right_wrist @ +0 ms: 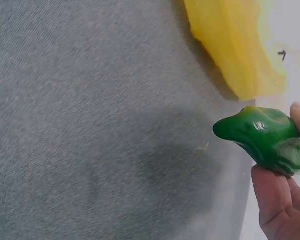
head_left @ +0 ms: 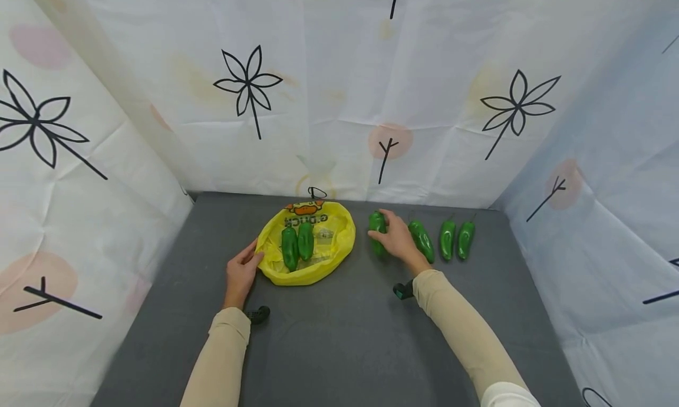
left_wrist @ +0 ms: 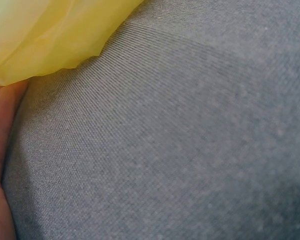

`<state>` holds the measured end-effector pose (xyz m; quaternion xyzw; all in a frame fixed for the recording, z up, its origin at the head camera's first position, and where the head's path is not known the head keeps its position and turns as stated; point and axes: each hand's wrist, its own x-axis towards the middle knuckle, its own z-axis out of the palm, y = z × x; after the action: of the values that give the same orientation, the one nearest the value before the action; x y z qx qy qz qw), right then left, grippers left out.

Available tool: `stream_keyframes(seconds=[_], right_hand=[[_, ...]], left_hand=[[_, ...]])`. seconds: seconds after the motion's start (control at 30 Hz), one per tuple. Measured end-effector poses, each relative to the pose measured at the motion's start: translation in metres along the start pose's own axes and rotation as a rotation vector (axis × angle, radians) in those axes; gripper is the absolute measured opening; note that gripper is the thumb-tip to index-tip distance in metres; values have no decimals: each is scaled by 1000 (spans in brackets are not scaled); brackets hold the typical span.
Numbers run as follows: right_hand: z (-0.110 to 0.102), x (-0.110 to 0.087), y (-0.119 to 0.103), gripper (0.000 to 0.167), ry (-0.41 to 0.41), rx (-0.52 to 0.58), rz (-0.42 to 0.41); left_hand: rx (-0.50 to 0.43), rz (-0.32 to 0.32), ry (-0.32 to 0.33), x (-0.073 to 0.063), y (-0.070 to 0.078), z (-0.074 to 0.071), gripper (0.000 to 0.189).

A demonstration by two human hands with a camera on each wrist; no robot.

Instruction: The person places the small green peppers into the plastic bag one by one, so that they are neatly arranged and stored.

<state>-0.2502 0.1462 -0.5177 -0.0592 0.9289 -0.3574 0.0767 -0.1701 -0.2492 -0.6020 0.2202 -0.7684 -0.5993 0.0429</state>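
A yellow plastic bag (head_left: 339, 260) lies spread open with its rim rolled into a ring, and two green peppers (head_left: 289, 248) rest inside it. At its left rim, my left hand (head_left: 241, 275) pinches the plastic; in the left wrist view the fingers (left_wrist: 1, 130) pass under the bag's edge. Right of the bag, my right hand (head_left: 396, 237) holds another green pepper (right_wrist: 265, 137) between thumb and fingers. That pepper appears raised off the table in the right wrist view. Three more green peppers (head_left: 447, 240) lie in a row to the right of this hand.
A dark grey table (head_left: 329, 348) carries everything. White patterned fabric (head_left: 339, 89) hangs behind it and along both sides. Each wrist wears a small black camera (head_left: 403, 290).
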Motion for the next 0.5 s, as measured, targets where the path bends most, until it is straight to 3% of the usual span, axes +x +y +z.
stream_keyframes(seconds=[0.5], right_hand=[[-5,4,-28,74,-45,84,-18]], left_hand=[[8,1,-36,3,-3,-2,48]])
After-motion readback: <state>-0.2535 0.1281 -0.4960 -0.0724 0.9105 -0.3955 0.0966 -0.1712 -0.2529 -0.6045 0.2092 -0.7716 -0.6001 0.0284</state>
